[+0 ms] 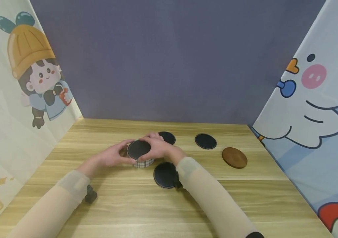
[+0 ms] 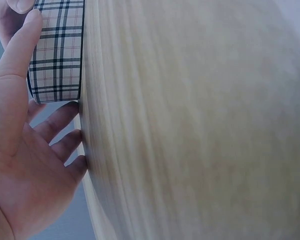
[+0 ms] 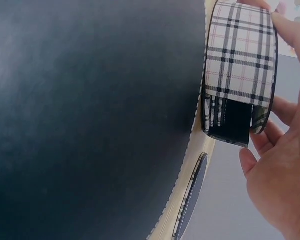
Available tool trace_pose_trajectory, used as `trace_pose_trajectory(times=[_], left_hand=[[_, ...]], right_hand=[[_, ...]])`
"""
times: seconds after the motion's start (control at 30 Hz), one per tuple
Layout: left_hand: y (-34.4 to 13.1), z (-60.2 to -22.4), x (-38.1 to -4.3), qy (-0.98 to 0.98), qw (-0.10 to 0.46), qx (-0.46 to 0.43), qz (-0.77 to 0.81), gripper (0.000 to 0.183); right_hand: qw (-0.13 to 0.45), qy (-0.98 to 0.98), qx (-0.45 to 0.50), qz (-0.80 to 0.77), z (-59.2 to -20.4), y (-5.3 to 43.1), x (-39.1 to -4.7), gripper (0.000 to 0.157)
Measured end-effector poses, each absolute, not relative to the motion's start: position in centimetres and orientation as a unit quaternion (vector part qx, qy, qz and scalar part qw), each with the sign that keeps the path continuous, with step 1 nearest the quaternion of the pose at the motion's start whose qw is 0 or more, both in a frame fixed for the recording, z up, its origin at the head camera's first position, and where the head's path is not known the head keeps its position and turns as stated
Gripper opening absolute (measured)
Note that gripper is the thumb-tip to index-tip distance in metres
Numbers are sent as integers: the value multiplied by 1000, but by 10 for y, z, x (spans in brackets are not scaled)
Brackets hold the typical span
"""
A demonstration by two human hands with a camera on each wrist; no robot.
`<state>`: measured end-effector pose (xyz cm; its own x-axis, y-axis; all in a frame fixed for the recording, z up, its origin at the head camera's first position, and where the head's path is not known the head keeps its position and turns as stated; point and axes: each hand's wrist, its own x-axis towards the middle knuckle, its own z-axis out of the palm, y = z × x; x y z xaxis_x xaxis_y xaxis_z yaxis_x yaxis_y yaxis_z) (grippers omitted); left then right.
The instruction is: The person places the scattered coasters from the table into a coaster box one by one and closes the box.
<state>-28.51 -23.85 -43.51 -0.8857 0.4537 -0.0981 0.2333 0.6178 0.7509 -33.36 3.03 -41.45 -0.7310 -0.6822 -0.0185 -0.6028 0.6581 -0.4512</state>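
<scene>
A round coaster holder (image 1: 144,163) with a black top and a plaid side stands left of the table's middle, between both hands. My left hand (image 1: 111,156) grips its left side, thumb at the near edge and fingers round the far side. My right hand (image 1: 160,148) holds it from the right, its thumb over the top's near right part. In the left wrist view the left thumb lies against the plaid side (image 2: 57,55), with the other fingers low by the table. A dark cut-out opening (image 3: 235,122) in the holder's side shows in the right wrist view.
A black round coaster (image 1: 163,175) lies beneath my right wrist. Another black coaster (image 1: 167,137) sits behind the right hand, and a third (image 1: 205,141) farther right. At the right is a brown round coaster (image 1: 234,157). A grey partition (image 1: 169,66) bounds the wooden table's back.
</scene>
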Motion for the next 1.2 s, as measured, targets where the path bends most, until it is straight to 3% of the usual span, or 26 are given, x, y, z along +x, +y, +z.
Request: trace_pose_trajectory(times=[0.4, 0.67, 1.03, 1.2], left_hand=[[-238, -437, -287, 896, 130, 196, 376, 106], [-237, -436, -288, 896, 129, 197, 377, 106], [-237, -437, -287, 896, 113, 192, 383, 109], [-236, -436, -287, 896, 113, 192, 385, 109]], right_hand=[[102, 902, -355, -225, -412, 34, -330, 95], [91, 901, -352, -236, -408, 54, -329, 71], [82, 888, -341, -297, -408, 106, -328, 53], [86, 893, -335, -288, -412, 132, -326, 38]])
